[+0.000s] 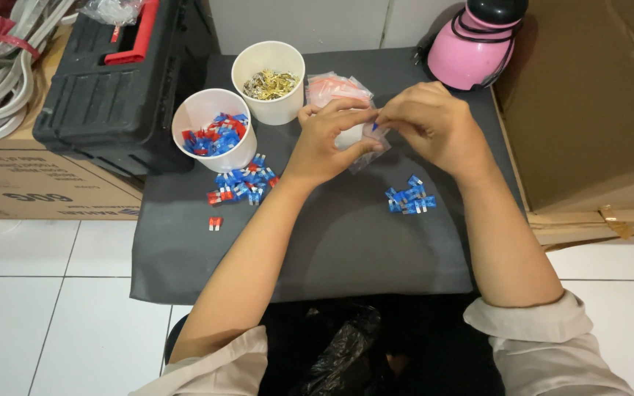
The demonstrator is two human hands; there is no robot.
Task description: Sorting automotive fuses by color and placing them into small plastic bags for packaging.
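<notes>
We hold a small clear plastic bag [357, 139] between both hands above the dark grey mat [346, 242]. Our left hand [328, 139] is curled around the bag, thumb and fingers pinched on its near edge, keeping the mouth up. Our right hand [434, 125] is closed at the fingertips on a small blue fuse [375, 126], which sits right at the bag's opening, touching it or nearly so (whether it is already partly inside we cannot tell).

To do this step well, in our judgement, the left fingers should keep the mouth spread rather than squeezed flat, and the right hand should let go only once the fuse is past the lip, so it does not slide off onto the mat.

Just below the right hand lies a small pile of blue fuses [410, 200], well apart from a larger heap of blue and red fuses [240, 187] left of the left wrist. A single red fuse [216, 223] lies alone nearer to us. Behind the heap stand two white cups: one [210, 110] with blue and red fuses, one [269, 62] with metal pieces. A stack of empty bags [332, 88] lies behind our hands, a black toolbox [111, 88] at far left, a pink helmet [471, 48] at far right.
</notes>
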